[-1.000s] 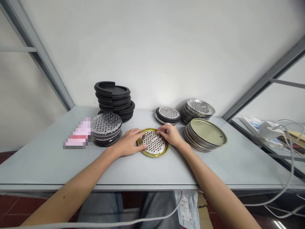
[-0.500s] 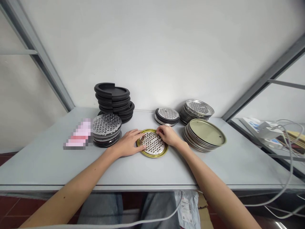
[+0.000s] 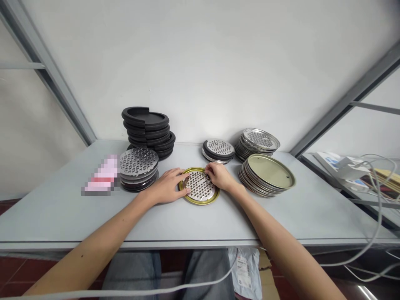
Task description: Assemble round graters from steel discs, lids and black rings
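Note:
A perforated metal grater disc (image 3: 200, 186) lies flat inside a shallow gold-rimmed lid (image 3: 202, 203) on the table in front of me. My left hand (image 3: 168, 186) holds the lid at its left side, the thumb and a finger reaching over the rim onto the disc. At the upper right edge, my right hand (image 3: 219, 176) is closed in a pinch; whatever its fingertips hold is hidden. Left of my left hand stands a stack of grater discs (image 3: 139, 161). To the right of my right hand is a leaning stack of gold-coloured lids (image 3: 270, 171).
Behind are a tall stack of black notched rings (image 3: 146, 125), a short pile topped by a perforated disc (image 3: 220, 147), and a stack of silver-rimmed perforated discs (image 3: 261, 138). A blurred pink item (image 3: 103, 177) lies left. A white cable (image 3: 379, 200) hangs at the right.
The view has shifted very slightly. Both hands keep nearly the same place at the lid's edge, and the stacks have not moved.

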{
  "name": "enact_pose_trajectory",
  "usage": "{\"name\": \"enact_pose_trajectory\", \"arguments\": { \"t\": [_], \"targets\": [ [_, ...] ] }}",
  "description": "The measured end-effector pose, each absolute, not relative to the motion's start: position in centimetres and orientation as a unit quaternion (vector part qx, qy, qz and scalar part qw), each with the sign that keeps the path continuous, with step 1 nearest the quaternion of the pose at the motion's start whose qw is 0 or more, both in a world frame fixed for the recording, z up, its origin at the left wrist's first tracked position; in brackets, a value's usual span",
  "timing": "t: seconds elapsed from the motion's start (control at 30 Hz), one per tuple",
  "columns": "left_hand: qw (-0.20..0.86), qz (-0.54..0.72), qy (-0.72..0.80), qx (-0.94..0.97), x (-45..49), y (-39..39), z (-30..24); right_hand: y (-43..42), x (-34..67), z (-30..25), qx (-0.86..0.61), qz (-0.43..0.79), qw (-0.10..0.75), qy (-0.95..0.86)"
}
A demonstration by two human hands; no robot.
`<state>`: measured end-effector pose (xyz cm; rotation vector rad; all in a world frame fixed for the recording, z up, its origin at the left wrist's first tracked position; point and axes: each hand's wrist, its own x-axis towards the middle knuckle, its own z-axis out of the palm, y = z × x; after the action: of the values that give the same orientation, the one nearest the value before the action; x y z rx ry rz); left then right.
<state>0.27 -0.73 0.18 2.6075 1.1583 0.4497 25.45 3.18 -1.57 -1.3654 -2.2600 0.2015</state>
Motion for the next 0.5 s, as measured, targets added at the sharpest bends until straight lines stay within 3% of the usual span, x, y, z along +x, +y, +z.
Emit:
{"name": "enact_pose_trajectory", "arguments": {
  "t": [0.5],
  "targets": [
    [0.119,0.144,0.412,0.892,0.44,-0.82,0.3,2.76,25.34,-1.39,-0.516,0.075,0.261,-0.813]
  ]
}}
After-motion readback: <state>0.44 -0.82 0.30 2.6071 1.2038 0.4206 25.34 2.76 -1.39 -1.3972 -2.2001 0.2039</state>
